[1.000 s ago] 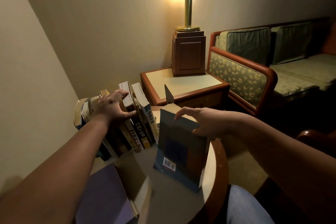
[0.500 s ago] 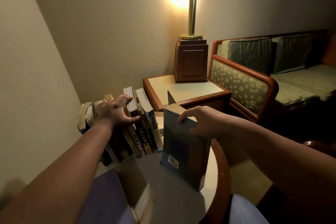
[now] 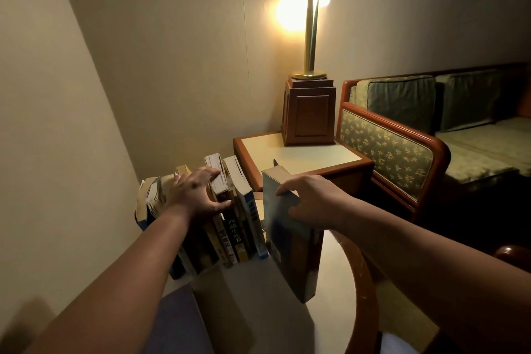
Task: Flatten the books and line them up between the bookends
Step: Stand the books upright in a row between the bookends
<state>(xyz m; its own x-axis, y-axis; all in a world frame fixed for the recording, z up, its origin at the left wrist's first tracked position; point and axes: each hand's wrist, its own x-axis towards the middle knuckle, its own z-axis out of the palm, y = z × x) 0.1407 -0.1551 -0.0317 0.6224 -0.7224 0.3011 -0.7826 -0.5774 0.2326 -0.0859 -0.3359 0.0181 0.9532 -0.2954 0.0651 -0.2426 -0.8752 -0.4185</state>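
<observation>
Head view: my left hand [image 3: 198,195], fingers spread, steadies the leaning row of books [image 3: 238,218]; my right hand [image 3: 311,204] grips the blue book [image 3: 287,247] beside it on the surface [image 3: 258,310], and either could topple if released.

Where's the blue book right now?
Head view, centre: the blue book is held upright over the table by the right hand, just right of the row of books that the left hand presses.

"What's different?"
"The right hand [image 3: 313,201] has brought the thick blue paperback book [image 3: 287,247] leftward over the cream desk [image 3: 273,313]."
"How far?"
"It's now just beside the leaning row of paperbacks [image 3: 240,210], the gap nearly closed."
</observation>
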